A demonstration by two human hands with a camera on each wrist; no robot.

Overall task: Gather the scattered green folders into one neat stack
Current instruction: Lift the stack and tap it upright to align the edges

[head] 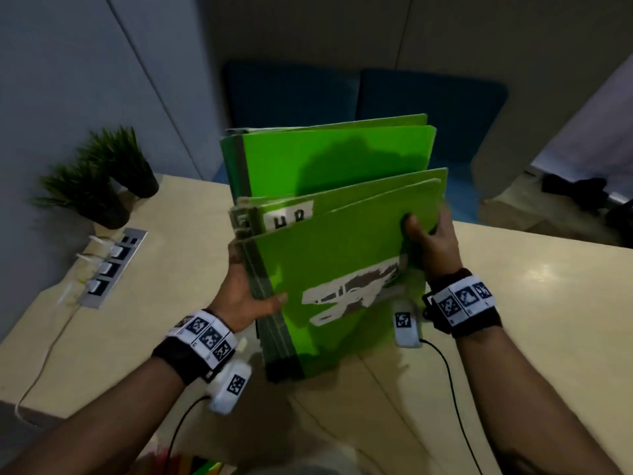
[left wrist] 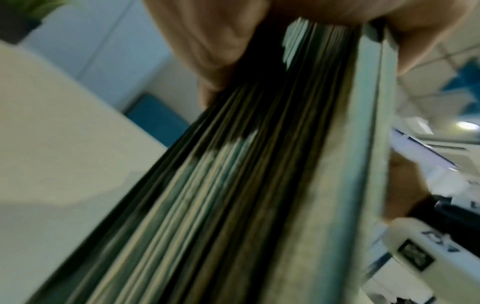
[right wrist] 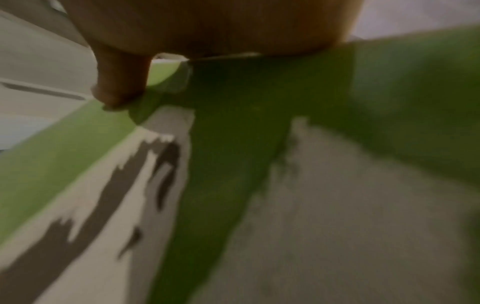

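Note:
Several green folders [head: 342,269] stand on end on the beige table [head: 548,303], bunched together with uneven tops. The front one bears a torn white label [head: 352,293]; one behind shows a white tag [head: 291,217]. My left hand [head: 246,296] grips the spine side, thumb on the front cover. My right hand [head: 431,241] grips the opposite edge, thumb on the front. The left wrist view shows the stacked spines [left wrist: 259,185] between thumb and fingers. In the right wrist view the thumb [right wrist: 119,82] presses the green cover [right wrist: 233,144].
Two potted plants [head: 102,180] stand at the table's far left, with a socket strip [head: 109,269] and white plugs next to them. Blue seat cushions [head: 359,94] lie beyond the table. Wrist cables trail toward me. Colourful items [head: 191,466] peek at the bottom edge.

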